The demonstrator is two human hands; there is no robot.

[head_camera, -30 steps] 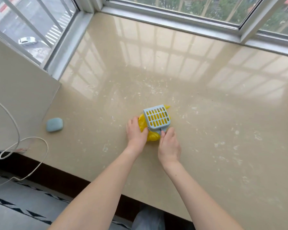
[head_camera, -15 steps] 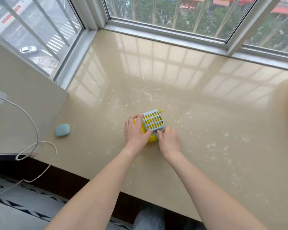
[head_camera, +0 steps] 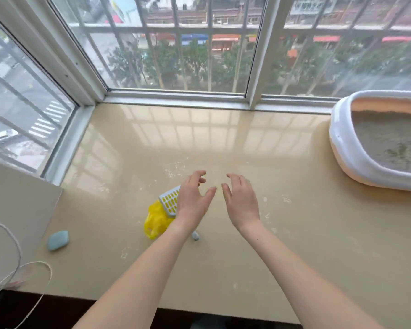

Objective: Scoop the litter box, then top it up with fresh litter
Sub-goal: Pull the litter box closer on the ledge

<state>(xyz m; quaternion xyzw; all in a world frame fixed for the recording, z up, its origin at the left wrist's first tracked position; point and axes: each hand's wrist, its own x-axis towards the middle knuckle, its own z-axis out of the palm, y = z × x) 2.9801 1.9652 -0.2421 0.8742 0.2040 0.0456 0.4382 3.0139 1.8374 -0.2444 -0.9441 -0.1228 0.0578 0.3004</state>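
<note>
Glossy beige stone worktop (head_camera: 223, 143) in a bay window, dusted with pale litter specks; our left hand (head_camera: 192, 200) and right hand (head_camera: 241, 203) hover above it, fingers loosely spread, grasping nothing. The slotted grey-blue plastic litter scoop (head_camera: 169, 202) lies on a crumpled yellow plastic bag (head_camera: 156, 222) just under the left wrist; the white-rimmed peach litter box (head_camera: 347, 148), holding grey litter, sits well apart at right. Judgement: scoop is light and stiff, best taken by the handle, whose tip shows below the left wrist; bag is soft and slippery.

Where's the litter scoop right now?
In the head view the litter scoop lies on the window ledge, left of centre, resting on the yellow bag and partly hidden under the left hand.
</note>
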